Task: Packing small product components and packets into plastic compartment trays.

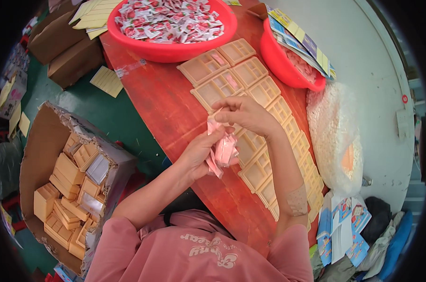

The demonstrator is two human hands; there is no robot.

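A red bench (pixel 151 89) spans the middle of the view, running from 11 o'clock of the person's hands round to 5 o'clock. At 8 o'clock, beside the bench, a torn-edged cardboard box (pixel 36 145) holds a jumble of tan plastic pieces (pixel 62 174), some in stacks. A large red basin (pixel 170 52) stands at 11 o'clock, heaped with small white-and-red sachets (pixel 170 21). At 3 o'clock a clear bag (pixel 335 136) bulges with pale contents too fine to make out. The smaller red basin (pixel 278 56) sits at 1 o'clock, with printed sheets (pixel 307 42) lying across its far side and pink pieces inside. Tan compartment trays (pixel 257 169) lie close together in rows on the bench from 12 o'clock round to 5 o'clock; two near 12 o'clock each hold one pink item. The left hand (pixel 203 148) is curled closed around a loose bunch of pink packets (pixel 224 150), held above the near edge of the trays. The right hand (pixel 248 113) reaches in from 2 o'clock, thumb and fingers drawn together at the bunch's top; whether it grips a packet, I cannot tell.
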